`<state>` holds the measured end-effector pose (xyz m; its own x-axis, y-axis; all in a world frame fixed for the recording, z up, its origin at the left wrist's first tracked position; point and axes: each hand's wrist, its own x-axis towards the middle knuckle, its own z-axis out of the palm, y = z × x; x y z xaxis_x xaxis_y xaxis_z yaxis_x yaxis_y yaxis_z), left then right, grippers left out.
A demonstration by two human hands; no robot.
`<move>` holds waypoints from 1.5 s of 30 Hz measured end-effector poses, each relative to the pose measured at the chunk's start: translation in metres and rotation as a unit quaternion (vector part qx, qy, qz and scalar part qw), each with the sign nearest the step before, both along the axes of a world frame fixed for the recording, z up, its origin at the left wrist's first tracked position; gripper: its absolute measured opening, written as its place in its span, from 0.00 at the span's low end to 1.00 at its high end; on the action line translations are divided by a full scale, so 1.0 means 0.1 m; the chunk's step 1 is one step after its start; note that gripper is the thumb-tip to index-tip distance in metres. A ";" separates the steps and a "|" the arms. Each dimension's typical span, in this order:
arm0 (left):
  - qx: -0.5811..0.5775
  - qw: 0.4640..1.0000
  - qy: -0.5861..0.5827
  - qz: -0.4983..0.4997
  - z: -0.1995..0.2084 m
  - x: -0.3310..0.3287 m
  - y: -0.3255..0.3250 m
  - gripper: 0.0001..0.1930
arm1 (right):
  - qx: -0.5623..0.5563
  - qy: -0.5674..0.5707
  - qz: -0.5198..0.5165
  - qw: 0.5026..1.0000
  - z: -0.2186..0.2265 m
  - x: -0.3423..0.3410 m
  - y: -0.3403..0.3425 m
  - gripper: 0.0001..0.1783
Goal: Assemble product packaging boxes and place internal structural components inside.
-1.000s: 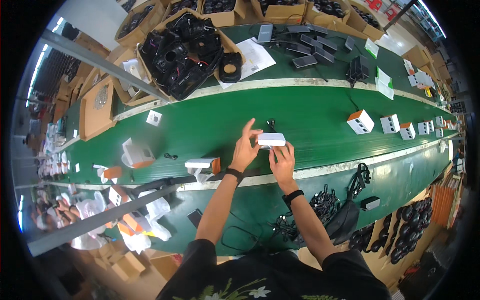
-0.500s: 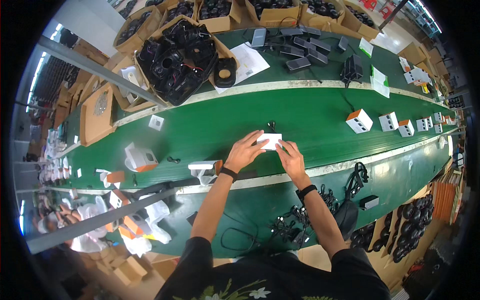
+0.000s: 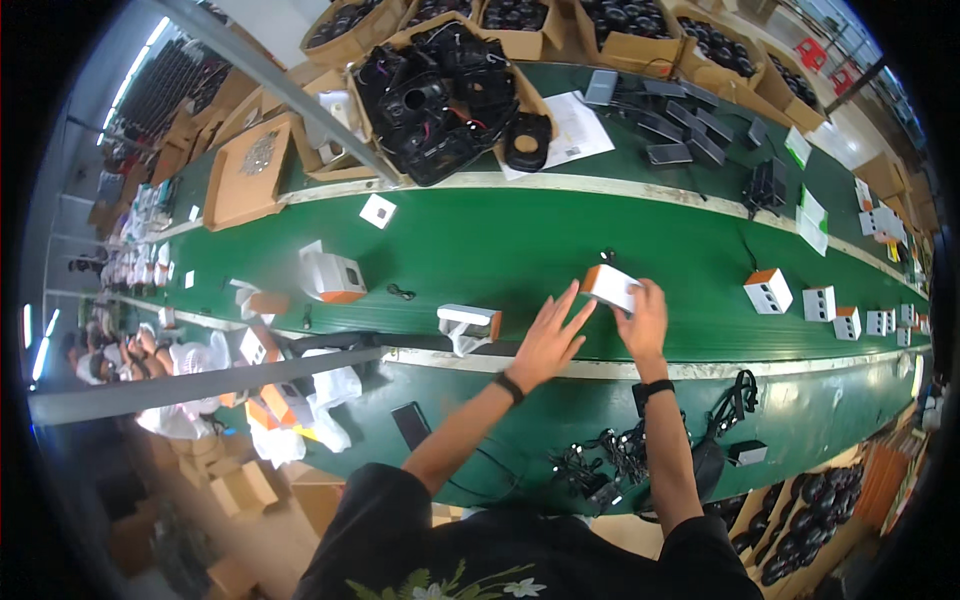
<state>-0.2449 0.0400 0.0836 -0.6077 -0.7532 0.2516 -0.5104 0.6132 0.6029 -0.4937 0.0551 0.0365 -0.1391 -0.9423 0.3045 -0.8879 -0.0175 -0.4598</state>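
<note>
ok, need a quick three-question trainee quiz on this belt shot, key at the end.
1. Which hand holds the white-and-orange box?
2. Relative to the green belt, where does the tangle of black cables lie? a) on it, b) beyond it, c) on the person's side of it.
3. True or false: the left hand is clenched in a fist.

Key: 1. The right hand. 2. c. 3. False; it is spread open.

We wear a black shirt (image 3: 560,550) with 2 short black sleeves (image 3: 378,505), its front printed with white flowers (image 3: 522,588) and slender green leaves (image 3: 445,578). Our left hand (image 3: 545,348) and right hand (image 3: 647,322) are bare beyond 2 dark wristbands (image 3: 510,388), 1 on each side.
</note>
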 end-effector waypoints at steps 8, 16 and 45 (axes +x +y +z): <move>0.002 0.892 0.056 0.448 -0.31 1.49 0.93 0.29 | -0.117 0.152 -0.255 0.948 0.04 -0.47 -0.22 0.21; 0.214 0.906 0.261 0.255 -0.54 1.67 -0.25 0.40 | 0.105 -0.022 -0.294 0.950 -0.81 0.26 -0.92 0.36; 0.279 0.851 0.338 0.288 -0.66 1.16 0.02 0.38 | -0.097 0.000 0.116 0.989 0.38 1.97 0.13 0.11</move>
<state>-0.1291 0.0417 0.0178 0.0457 -0.9942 -0.0979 -0.0495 -0.1001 0.9937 -0.2967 0.0683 0.0749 0.0730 -0.8728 0.4826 -0.8498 -0.3077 -0.4279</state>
